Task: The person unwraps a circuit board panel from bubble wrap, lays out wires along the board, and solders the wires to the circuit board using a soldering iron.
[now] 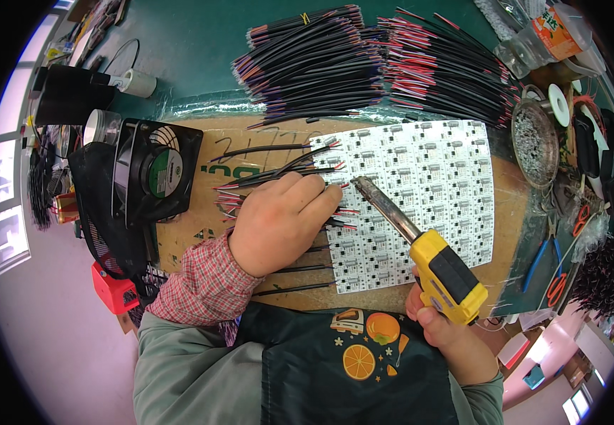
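Observation:
My right hand [436, 324] is wrapped round the grip of a yellow and black soldering gun [450, 273]. Its dark metal tip points up and left, close to the fingertips of my left hand [282, 223]. That hand is closed in a pinch on a thin black cable whose red wire end [345, 185] just shows past the fingers. Under the tip lies a white sheet of small circuit boards [420, 191], dotted with black components. More black cables [264, 149] with bared ends lie along the sheet's left edge, some hidden under my left hand.
Bundled black cables [314, 64] and red-ended cables [441, 71] are piled at the back. A black fan [158, 170] stands at left. At right are a round dish of grey scraps [533, 138], blue-handled pliers [544, 255] and orange-handled scissors [556, 289]. Brown cardboard [179, 237] lies beneath the sheet.

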Demonstrator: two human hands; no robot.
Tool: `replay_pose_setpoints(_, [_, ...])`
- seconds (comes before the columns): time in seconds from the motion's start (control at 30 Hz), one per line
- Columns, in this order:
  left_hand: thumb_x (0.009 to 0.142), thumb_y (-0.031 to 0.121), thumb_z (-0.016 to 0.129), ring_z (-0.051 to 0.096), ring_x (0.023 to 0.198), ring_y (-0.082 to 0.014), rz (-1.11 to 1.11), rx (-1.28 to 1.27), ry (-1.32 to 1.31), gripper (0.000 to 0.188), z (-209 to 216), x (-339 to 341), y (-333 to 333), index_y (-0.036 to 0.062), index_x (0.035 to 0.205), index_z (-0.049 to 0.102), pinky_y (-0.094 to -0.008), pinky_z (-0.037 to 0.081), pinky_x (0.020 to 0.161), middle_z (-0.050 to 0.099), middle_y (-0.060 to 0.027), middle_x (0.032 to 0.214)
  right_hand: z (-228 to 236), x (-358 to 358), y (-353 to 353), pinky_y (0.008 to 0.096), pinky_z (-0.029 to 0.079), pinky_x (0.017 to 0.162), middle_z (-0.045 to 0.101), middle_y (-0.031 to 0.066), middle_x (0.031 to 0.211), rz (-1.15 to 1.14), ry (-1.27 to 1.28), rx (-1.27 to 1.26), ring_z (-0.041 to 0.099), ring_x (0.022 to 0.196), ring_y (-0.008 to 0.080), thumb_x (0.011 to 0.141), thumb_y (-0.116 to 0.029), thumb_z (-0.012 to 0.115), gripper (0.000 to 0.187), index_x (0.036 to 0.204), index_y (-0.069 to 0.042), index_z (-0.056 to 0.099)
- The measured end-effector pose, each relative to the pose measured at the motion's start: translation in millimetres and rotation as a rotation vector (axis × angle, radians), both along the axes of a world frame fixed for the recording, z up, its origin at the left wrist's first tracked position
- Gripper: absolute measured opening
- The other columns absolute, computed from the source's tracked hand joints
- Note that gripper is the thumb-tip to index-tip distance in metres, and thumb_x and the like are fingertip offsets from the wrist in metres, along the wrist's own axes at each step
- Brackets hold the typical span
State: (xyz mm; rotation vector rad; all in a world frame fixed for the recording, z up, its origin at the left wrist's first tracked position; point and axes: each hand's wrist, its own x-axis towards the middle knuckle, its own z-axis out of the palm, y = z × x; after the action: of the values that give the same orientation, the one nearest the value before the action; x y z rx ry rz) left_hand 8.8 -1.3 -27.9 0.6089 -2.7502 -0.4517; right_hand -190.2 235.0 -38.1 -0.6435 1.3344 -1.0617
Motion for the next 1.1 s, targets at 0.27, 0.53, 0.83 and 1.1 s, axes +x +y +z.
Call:
replay_pose_setpoints(0.27, [0.06,-0.002,0.064,0.06,0.079,-0.0249,-0.01,0.012,0.003,0.043,-1.6,0.8,-1.3,0.0048,0.102,0.064,-0.034,0.052,0.067,0.059,-0.0077,0.089,0.9,1.4,-0.6,0.0255,0.039,0.056,0.048,0.0007,0.071,-0.035,-0.027,0.022,0.045,0.062,0.0104,0.08,-0.035,0.077,0.064,0.124,-0.001,0.047])
replay_pose_setpoints(0.53, [0.059,-0.004,0.064,0.06,0.079,-0.0253,-0.011,0.048,-0.02,0.044,-1.0,1.2,-1.9,0.0047,0.102,0.064,-0.0342,0.052,0.067,0.058,-0.0078,0.089,-1.3,3.3,-0.4,0.0254,0.038,0.053,0.046,0.0004,0.07,-0.074,-0.061,-0.021,0.045,0.061,0.0107,0.08,-0.035,0.076,0.064,0.126,-0.001,0.047])
replay_pose_setpoints(0.83, [0.06,-0.005,0.063,0.06,0.08,-0.0257,0.006,0.068,-0.001,0.043,-2.2,1.3,-2.1,0.0058,0.102,0.065,-0.0347,0.052,0.068,0.057,-0.0078,0.09,2.5,2.1,-3.3,0.0259,0.039,0.053,0.046,0.0011,0.069,-0.061,-0.07,-0.046,0.043,0.058,0.0109,0.08,-0.036,0.075,0.074,0.136,0.0,0.042])
replay_pose_setpoints(1.1, [0.063,-0.007,0.061,0.062,0.083,-0.0281,0.031,0.111,0.084,0.037,-1.2,0.0,-5.3,0.0067,0.097,0.067,-0.0365,0.052,0.07,0.06,-0.0093,0.092,3.0,0.9,3.0,0.0261,0.039,0.053,0.047,0.0019,0.069,-0.017,-0.043,-0.044,0.044,0.058,0.011,0.081,-0.036,0.074,0.073,0.134,0.001,0.042])
